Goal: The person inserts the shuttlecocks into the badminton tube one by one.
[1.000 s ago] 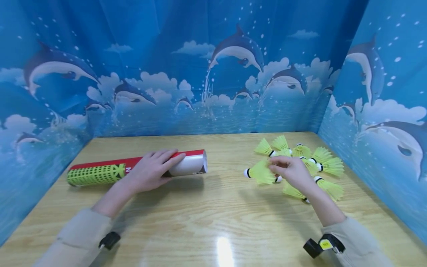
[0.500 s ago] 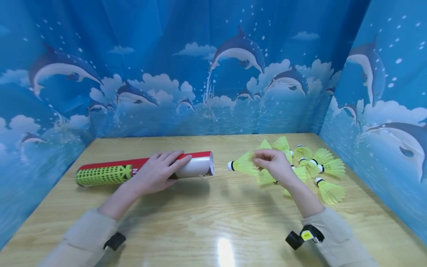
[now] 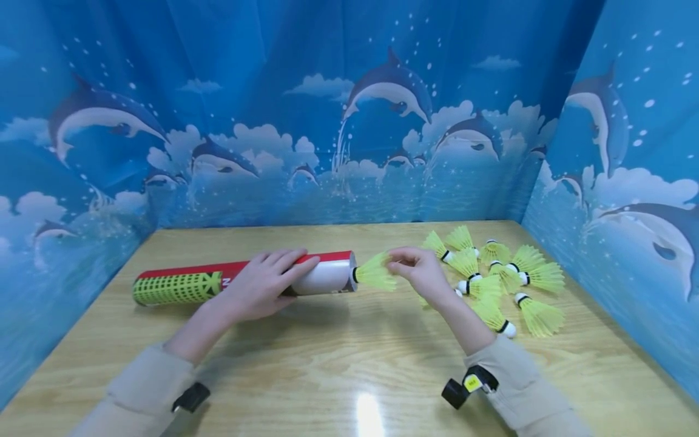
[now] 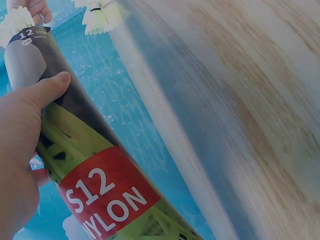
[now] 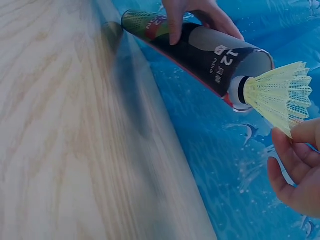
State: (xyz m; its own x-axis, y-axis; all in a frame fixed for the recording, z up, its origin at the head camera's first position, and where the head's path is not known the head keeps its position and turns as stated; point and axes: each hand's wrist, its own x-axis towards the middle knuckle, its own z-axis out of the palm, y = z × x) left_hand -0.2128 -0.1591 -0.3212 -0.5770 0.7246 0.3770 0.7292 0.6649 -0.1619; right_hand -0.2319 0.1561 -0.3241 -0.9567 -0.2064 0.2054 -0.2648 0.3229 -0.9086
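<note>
My left hand grips a shuttlecock tube near its right end, with fingers over the top. The tube is red, silver and green and lies sideways; "S12 NYLON" reads on it in the left wrist view. Between thumb and fingers, my right hand pinches the skirt rim of a yellow shuttlecock. Its white cork points left, at the mouth of the tube, and the black band sits right by the rim. How deep the cork sits inside I cannot tell.
Several yellow shuttlecocks lie in a loose pile on the right of the wooden table. A blue dolphin-print curtain stands behind the table and along its right side.
My right hand has carried the shuttlecock left from the pile to the tube's mouth. The left hand and tube have shifted slightly right.
</note>
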